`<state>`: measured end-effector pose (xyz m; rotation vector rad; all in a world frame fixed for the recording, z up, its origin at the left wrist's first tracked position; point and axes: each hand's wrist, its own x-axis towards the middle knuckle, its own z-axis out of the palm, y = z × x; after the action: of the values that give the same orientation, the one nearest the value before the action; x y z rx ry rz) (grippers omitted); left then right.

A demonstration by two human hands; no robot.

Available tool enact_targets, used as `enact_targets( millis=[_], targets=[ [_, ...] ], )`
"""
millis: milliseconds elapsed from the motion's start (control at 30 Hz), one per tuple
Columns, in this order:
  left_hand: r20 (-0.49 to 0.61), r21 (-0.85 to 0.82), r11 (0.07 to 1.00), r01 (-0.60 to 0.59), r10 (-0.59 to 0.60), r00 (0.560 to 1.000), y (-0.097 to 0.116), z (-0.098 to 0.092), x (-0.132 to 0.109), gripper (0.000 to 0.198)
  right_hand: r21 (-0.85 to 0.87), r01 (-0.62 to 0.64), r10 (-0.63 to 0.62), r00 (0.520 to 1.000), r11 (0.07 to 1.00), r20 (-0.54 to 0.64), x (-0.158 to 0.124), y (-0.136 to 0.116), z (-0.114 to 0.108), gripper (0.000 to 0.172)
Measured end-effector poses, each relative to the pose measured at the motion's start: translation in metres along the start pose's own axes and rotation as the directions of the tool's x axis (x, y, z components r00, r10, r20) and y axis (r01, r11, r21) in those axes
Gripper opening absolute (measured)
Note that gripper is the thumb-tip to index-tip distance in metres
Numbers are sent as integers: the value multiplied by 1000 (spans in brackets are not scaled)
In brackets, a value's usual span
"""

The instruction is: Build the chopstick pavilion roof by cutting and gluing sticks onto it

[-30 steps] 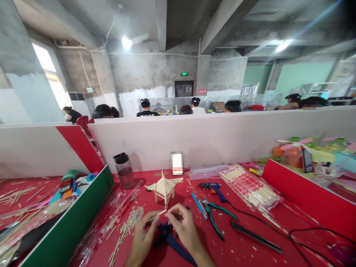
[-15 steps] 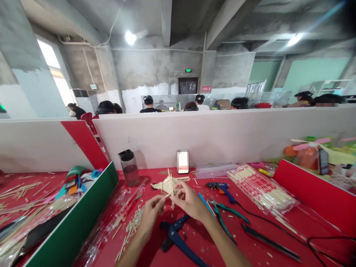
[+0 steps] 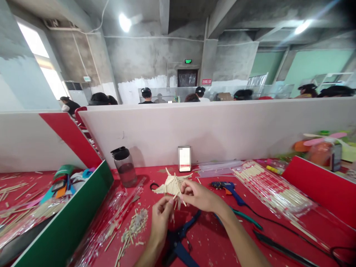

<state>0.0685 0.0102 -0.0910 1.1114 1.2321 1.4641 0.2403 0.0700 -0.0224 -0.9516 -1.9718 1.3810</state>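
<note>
My left hand point(image 3: 162, 212) is closed, with thumb and fingertips pinching a thin pale wooden stick point(image 3: 176, 196). To its right, my right hand point(image 3: 197, 194) is also closed, its fingers pinched on another thin stick point(image 3: 177, 181) that slants across the first. Just behind the fingertips lies a model made of wooden sticks point(image 3: 169, 185), with closely laid strips and a few sticks poking out. My right fingers partly cover its right side. A black ring point(image 3: 154, 186) lies at the model's left end. Below the hands is a blue-handled cutter point(image 3: 180, 246), partly hidden by my left forearm.
A glue gun point(image 3: 226, 186), green-handled pliers point(image 3: 247, 218) and a black bar-shaped tool point(image 3: 280, 246) lie at right. Bagged sticks point(image 3: 274, 189) are behind them. A water bottle point(image 3: 124, 167) and phone point(image 3: 184, 158) stand near the white partition point(image 3: 222, 129). Stick scraps point(image 3: 136, 224) lie left.
Both hands have shifted slightly right in view, and the camera view has tilted down a little. A stick now stands slanted at my right fingertips, crossing the one in my left.
</note>
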Motion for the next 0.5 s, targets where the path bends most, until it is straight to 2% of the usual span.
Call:
enact_targets(
  millis=[133,267,500],
  targets=[
    [63,16,998,58,-59,996,-2,3,2,53,69,-12,8,999,998,50,-1,5,-11,11],
    [196,59,991,121,-130,972,0,-3,8,62,103,-49,40,995,993,89,-3,6,-18,11],
    [337,129,982,141,-177,925,6,-9,7,63,95,-71,64,995,993,76,-1,14,-24,16]
  ],
)
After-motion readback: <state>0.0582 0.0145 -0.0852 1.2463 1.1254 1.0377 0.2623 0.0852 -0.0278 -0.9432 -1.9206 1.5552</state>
